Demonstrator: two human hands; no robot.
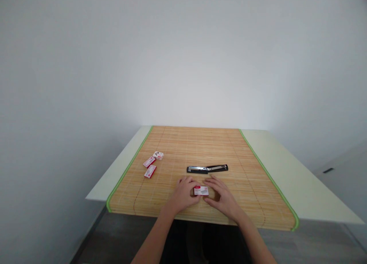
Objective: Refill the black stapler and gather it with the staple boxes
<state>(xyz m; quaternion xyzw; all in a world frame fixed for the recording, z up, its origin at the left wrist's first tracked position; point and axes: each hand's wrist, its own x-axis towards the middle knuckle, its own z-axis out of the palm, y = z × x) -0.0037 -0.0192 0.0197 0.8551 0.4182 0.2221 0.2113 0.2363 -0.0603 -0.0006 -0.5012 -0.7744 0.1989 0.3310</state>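
Observation:
A small white-and-red staple box (201,191) lies flat on the bamboo mat between my hands. My left hand (185,193) curls round its left end, thumb at the near edge and fingers at the far edge. At the right end, my right hand (220,195) is open, its thumb and fingers spread apart around the corner; whether they touch the box is hard to see. Just beyond my hands rests a black stapler (207,169), opened out long, with its metal staple channel showing.
Toward the left of the bamboo mat (195,141) are more small red-and-white boxes: one box (158,155) at the back, a second box (149,162) and a third box (150,171) nearer. The mat has green edging over a white table (301,172). A wall (195,65) stands behind.

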